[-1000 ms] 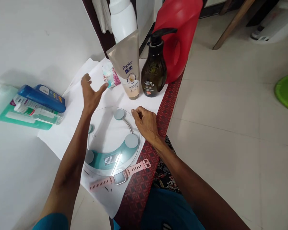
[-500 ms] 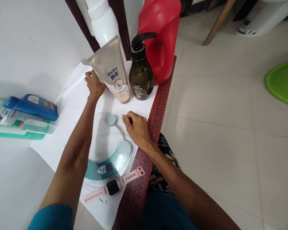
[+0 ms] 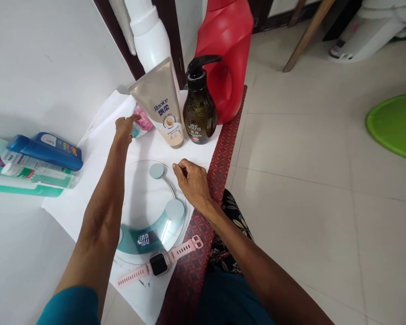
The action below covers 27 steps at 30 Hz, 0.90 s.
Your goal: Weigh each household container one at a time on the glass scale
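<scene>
My left hand (image 3: pixel 124 128) is closed at the left edge of a pink, white and teal packet (image 3: pixel 144 121), whose right part is hidden behind a Rejoice tube (image 3: pixel 162 106). The tube stands on its cap beside a dark pump bottle (image 3: pixel 199 110). Curled into a loose fist, my right hand (image 3: pixel 192 184) rests by the right rim of a round glass scale (image 3: pixel 155 225), with nothing visible in its fingers. The scale's display is lit. A pink-strapped smartwatch (image 3: pixel 159 263) lies along the scale's near edge.
Behind the tube stand a white bottle (image 3: pixel 152 43) and a red jug (image 3: pixel 223 58). Blue bottles (image 3: pixel 47 151) and a clear bottle (image 3: pixel 40 176) are at the left by the wall. White paper (image 3: pixel 98 131) covers much of the red patterned tabletop (image 3: pixel 219 160).
My left hand has come slightly left and toward me from behind the tube, and the pink packet now shows beside it. My right hand stays put. The camera view has shifted slightly.
</scene>
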{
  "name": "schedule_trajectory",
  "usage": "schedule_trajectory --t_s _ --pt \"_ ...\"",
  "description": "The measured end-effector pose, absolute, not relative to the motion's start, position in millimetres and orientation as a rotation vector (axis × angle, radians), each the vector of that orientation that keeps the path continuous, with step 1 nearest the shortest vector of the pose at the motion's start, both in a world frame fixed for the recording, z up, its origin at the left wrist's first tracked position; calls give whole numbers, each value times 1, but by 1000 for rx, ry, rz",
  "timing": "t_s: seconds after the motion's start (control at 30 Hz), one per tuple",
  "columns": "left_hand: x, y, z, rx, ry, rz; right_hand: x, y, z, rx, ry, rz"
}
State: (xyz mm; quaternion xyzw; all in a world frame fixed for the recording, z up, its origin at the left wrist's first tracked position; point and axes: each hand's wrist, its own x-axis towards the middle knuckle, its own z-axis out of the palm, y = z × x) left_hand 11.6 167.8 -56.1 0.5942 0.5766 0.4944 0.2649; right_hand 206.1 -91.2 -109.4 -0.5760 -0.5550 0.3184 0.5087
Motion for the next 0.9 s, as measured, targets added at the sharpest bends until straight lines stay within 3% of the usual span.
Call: schedule_trajectory --t_s 0.17,0.3,0.5,0.73,0.9 --pt "-23 83 -21 1096 1595 1317 206 -91 -108 -1396 -1348 769" --pt "-53 -17 6 1207 1373 1423 206 -91 -109 -1402 -1350 778" --pt "-67 -136 5 1396 1535 1313 205 -93 -112 -1415 -1357 745" --pt "-54 -180 -19 1809 1856 964 204 -93 -114 -1431 -1385 667" --pt "-77 -182 -21 1671 1774 1275 204 -92 -116 -1433 -1376 640"
